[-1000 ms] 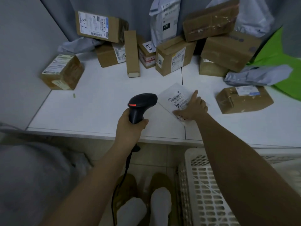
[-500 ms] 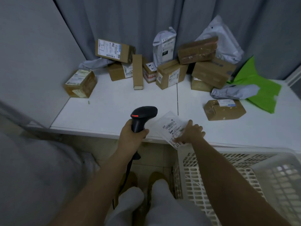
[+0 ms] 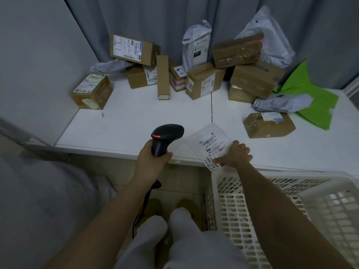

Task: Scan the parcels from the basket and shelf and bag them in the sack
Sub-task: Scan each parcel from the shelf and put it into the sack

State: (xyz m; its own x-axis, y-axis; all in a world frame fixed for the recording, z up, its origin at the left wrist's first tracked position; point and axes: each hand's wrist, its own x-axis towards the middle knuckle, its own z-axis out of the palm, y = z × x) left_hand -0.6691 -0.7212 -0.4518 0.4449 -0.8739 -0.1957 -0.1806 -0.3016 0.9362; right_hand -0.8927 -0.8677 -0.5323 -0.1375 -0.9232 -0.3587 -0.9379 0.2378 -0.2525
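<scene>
Left hand (image 3: 150, 159) grips the black handheld barcode scanner (image 3: 166, 137) by its handle, head aimed over the white table (image 3: 136, 123). Right hand (image 3: 236, 155) pinches the flat clear plastic parcel with a white barcode label (image 3: 210, 145) at the table's front edge, just above the white slotted plastic basket (image 3: 252, 200). Brown cardboard boxes (image 3: 204, 82) sit piled at the back.

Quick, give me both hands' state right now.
Left hand: grips the black scanner.
Right hand: pinches the flat white parcel at the table edge.
</scene>
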